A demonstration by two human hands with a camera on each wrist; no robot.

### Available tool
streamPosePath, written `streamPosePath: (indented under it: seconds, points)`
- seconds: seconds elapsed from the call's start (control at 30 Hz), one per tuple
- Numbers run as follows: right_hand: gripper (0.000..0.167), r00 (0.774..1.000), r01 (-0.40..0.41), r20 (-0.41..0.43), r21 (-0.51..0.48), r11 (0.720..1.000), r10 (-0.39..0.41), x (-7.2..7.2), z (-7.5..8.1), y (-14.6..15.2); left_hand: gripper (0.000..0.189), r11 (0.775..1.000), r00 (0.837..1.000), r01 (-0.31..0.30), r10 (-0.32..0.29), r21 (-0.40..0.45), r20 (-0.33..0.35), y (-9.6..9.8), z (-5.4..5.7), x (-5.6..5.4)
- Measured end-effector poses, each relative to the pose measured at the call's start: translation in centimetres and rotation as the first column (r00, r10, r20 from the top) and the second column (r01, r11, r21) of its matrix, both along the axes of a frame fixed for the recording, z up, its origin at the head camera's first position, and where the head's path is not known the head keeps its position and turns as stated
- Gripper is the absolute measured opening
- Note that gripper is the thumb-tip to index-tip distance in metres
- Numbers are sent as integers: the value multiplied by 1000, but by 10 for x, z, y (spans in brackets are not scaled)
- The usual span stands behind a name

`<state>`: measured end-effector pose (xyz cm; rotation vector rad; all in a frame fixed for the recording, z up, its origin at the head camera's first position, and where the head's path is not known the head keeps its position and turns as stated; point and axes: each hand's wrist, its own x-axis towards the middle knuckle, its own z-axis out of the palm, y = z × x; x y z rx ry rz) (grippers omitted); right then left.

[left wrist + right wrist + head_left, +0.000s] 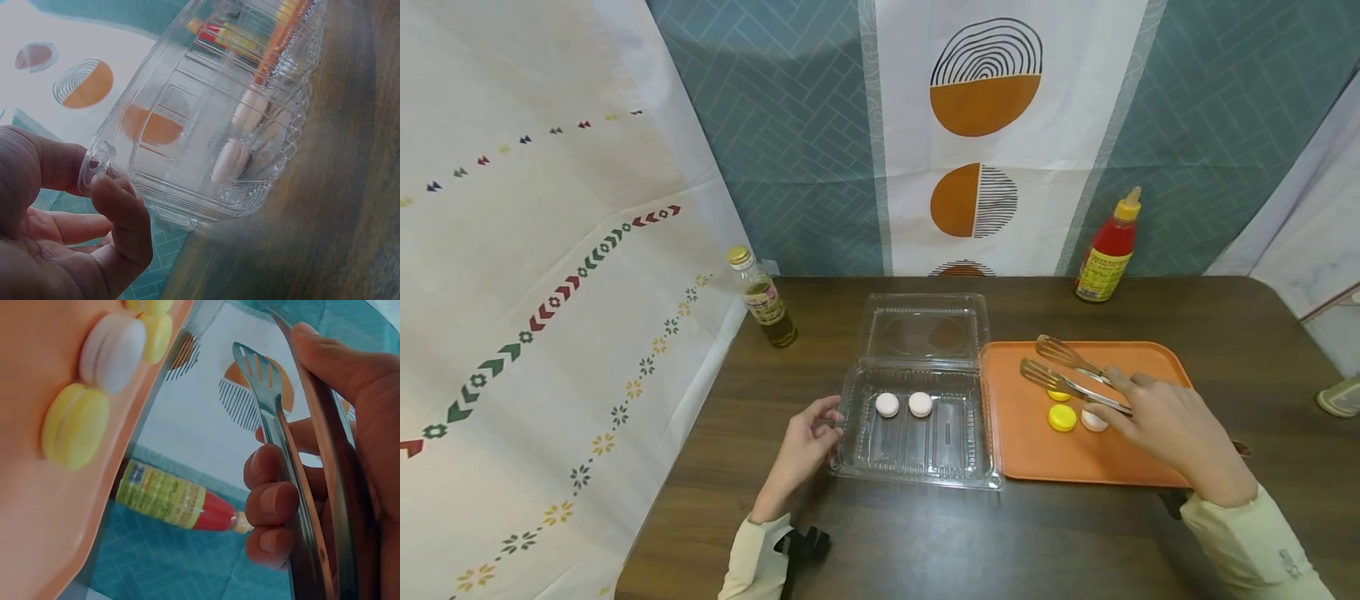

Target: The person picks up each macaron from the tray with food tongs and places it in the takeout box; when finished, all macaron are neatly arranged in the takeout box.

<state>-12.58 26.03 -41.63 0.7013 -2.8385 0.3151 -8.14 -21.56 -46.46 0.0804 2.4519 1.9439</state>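
Note:
My left hand (803, 446) pinches the left rim of a hinged clear plastic container (917, 479) between thumb and finger. Its lid (925, 333) lies folded back, and two white macarons (903, 405) sit side by side inside. Over the orange tray (1030, 467), my right hand (1176, 429) grips slotted metal tongs (1054, 382), whose two arms stand apart with nothing between them. Below them on the tray are a white macaron (112, 353) and yellow macarons (75, 425), partly covered by the tongs and hand in the head view.
An oil bottle (765, 304) with a yellow cap stands at the back left of the wooden table (925, 542). A red sauce bottle (1107, 254) stands behind the tray. Part of another object (1339, 398) shows at the right edge. Patterned cloth hangs behind and at the left.

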Motion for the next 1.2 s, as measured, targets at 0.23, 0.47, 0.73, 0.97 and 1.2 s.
streamPosePath:
  seconds: [0.23, 0.47, 0.73, 0.97, 1.2]
  points:
    - [61, 1000, 6, 2, 5, 1000, -6, 0, -8, 7, 47, 1000, 1000, -4, 4, -11, -8, 0, 1, 0]
    - [64, 997, 51, 61, 43, 998, -54, 2, -10, 13, 47, 1000, 1000, -3, 3, -22, -14, -1, 0, 0]
    - [61, 991, 65, 114, 76, 995, -74, 5, -16, 21, 46, 1000, 1000, 2, -2, -23, -13, 0, 0, 0]
    - [50, 990, 55, 124, 74, 996, -64, 3, -20, 23, 47, 1000, 1000, -1, 1, -10, -13, -1, -1, -1]
    - [47, 994, 28, 99, 78, 997, -36, 2, -22, 22, 47, 1000, 1000, -4, 4, 5, -11, -1, -3, -1]
